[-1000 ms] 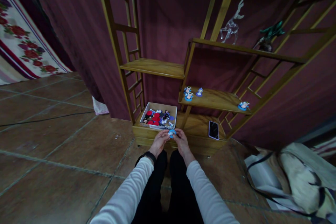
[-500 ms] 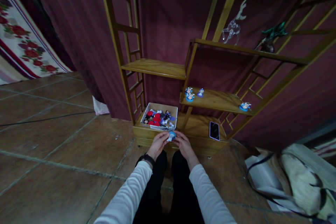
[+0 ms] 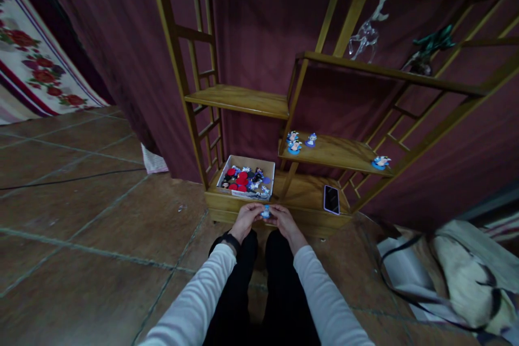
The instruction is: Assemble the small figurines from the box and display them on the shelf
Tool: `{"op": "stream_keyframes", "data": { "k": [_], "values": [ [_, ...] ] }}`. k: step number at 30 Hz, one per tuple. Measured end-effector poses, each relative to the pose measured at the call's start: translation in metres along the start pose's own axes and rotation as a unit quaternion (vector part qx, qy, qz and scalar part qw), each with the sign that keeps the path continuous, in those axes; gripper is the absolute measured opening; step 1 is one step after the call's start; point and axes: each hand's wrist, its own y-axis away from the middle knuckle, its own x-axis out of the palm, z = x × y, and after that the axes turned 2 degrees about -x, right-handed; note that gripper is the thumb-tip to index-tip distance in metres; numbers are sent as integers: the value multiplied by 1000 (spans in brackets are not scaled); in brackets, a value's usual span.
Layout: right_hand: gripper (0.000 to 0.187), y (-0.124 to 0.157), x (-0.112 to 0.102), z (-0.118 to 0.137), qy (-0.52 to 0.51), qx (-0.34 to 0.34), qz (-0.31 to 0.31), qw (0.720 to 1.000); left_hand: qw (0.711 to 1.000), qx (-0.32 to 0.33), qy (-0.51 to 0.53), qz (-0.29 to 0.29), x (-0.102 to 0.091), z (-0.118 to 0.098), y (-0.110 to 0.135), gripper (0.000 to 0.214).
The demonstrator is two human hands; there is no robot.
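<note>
A small blue-and-white figurine [image 3: 266, 212] is held between the fingertips of both hands, in front of the low shelf. My left hand [image 3: 246, 219], with a dark band on its wrist, grips it from the left. From the other side my right hand [image 3: 283, 220] pinches it too. Just beyond them a shallow cardboard box [image 3: 253, 164] holds several small figures and red, black and purple discs. On the middle shelf [image 3: 336, 152] stand a pair of blue-based figurines [image 3: 294, 146], a purple-blue one [image 3: 311, 140] and, at the right end, another blue-based one [image 3: 381, 162].
A phone [image 3: 331, 199] lies on the bottom shelf right of the box. Higher up stand a clear glass deer [image 3: 365, 38] and a dark green ornament [image 3: 432, 48]. Bags [image 3: 462, 275] with a black strap rest on the tiled floor at the right.
Between my fingers the figurine has turned: its blue base was uppermost, and now it looks more upright. Both hands stay in nearly the same place. The view has shifted slightly.
</note>
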Motion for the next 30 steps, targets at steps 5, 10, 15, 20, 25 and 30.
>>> {"op": "stream_keyframes", "data": {
  "k": [5, 10, 15, 20, 25, 30],
  "values": [
    [25, -10, -3, -5, -13, 34, -10, 999, 999, -25, 5, -28, 0, 0, -4, 18],
    [23, -15, -1, -10, -58, 32, -45, 997, 999, -27, 35, -17, 1, 0, -3, 23],
    [22, -17, 0, -13, -82, 2, -64, 995, 1000, -8, 23, -6, 3, 0, 1, 30],
    [26, -14, 2, -11, -96, -14, -54, 994, 1000, -14, 26, -2, 3, -2, 2, 32],
    [34, -9, 2, -9, -77, -29, -21, 996, 1000, 3, 15, -9, 3, 2, -2, 35],
    [37, -8, 3, -9, -48, -45, -15, 998, 1000, 18, -12, -7, 4, 6, -4, 38]
  ]
}}
